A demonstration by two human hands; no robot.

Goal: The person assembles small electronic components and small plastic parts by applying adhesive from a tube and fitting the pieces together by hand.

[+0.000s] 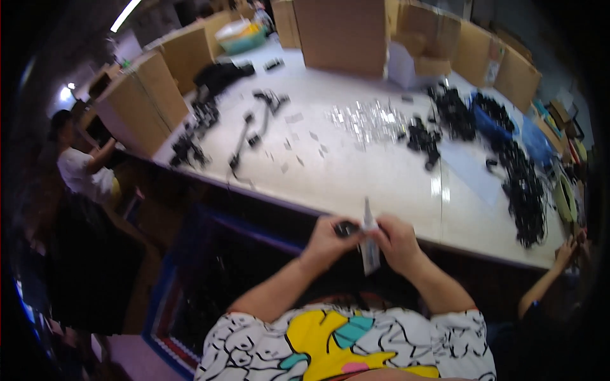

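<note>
Close in front of my body, just off the table's near edge, both hands meet. My left hand point(324, 244) is closed around a small black part point(345, 228), whose exact kind is too blurred to name. My right hand point(398, 242) grips a white squeeze tube point(371, 259) with a thin pointed nozzle standing upward. The tube's body hangs below the fingers. The left fingertips come up against the tube near its neck; whether they also hold it is hard to tell.
The white table point(356, 184) carries a heap of small clear pieces point(368, 120), scattered flat bits and piles of black cables point(524, 197). A blue basket point(492, 120) stands right. Cardboard boxes point(343, 38) line the far side. One person point(86, 162) sits left; another person's hand point(565, 253) is right.
</note>
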